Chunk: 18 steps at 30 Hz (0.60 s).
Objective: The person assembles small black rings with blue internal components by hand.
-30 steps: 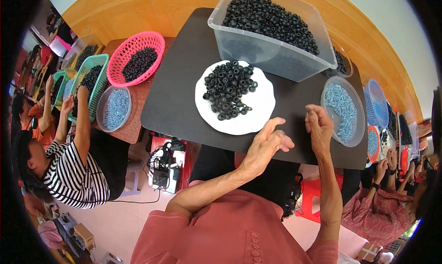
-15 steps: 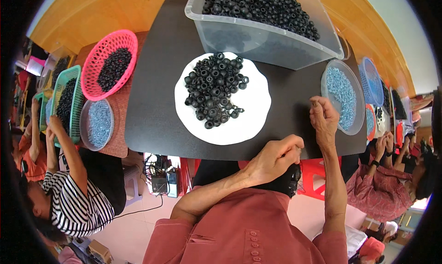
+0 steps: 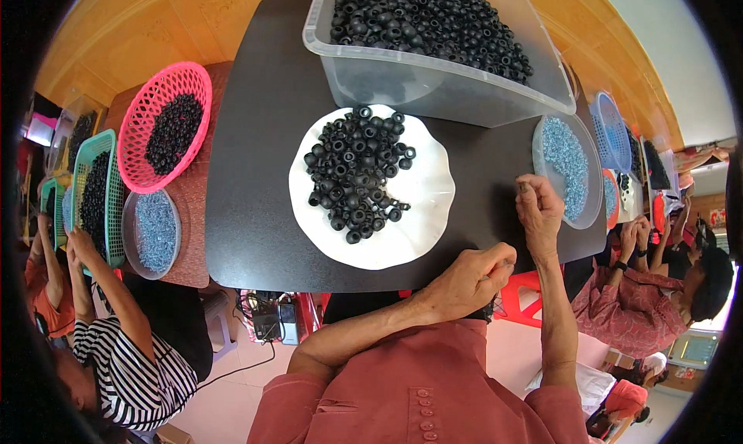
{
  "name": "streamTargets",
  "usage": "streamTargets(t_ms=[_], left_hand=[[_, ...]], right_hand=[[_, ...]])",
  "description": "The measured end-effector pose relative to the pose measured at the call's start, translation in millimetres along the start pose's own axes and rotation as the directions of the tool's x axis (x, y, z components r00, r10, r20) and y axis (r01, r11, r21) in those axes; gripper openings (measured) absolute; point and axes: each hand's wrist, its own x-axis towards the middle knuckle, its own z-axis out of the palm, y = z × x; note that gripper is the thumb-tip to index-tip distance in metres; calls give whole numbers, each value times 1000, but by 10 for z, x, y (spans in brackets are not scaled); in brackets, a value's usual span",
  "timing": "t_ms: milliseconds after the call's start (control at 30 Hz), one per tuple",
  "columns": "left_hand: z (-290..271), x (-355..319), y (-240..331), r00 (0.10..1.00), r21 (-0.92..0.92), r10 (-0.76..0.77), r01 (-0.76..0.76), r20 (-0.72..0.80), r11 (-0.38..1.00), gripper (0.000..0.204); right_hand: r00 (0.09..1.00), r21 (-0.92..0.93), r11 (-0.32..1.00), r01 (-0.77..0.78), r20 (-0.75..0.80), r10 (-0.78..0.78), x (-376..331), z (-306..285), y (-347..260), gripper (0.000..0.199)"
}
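A white plate (image 3: 422, 212) in the middle of the black table (image 3: 248, 181) holds a heap of black rubber rings (image 3: 356, 173). My left hand (image 3: 464, 281) rests curled at the table's front edge, just right of the plate; whether it holds anything is hidden. My right hand (image 3: 538, 208) is raised beside a clear bowl of small blue-grey pieces (image 3: 569, 165), its fingertips pinched on a tiny dark piece. Behind the plate stands a big clear tub (image 3: 433, 80) full of black rings.
On the left are a pink basket (image 3: 166, 126) of black rings, a green basket (image 3: 97, 192) and a bowl of blue-grey pieces (image 3: 155, 231). A person in a striped shirt (image 3: 143, 374) works at the lower left. Other people (image 3: 642, 312) sit at the right.
My left hand has curled from spread fingers into a fist and dropped to the table's front edge. My right hand stays by the bowl. The view has tilted closer to the table.
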Motion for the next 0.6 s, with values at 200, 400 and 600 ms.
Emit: streamTargets(t_ms=[200, 400, 600], left_hand=[[-2, 3, 28, 1000, 10, -20, 20, -14, 1000, 14], [-17, 11, 119, 997, 66, -71, 73, -29, 995, 15], [6, -5, -19, 998, 98, -33, 38, -47, 995, 16]], right_hand=[[999, 106, 994, -5, 34, 1, -6, -25, 56, 10], [992, 149, 988, 32, 115, -49, 12, -18, 4, 9], [823, -11, 865, 501, 316, -473, 246, 354, -549, 20]])
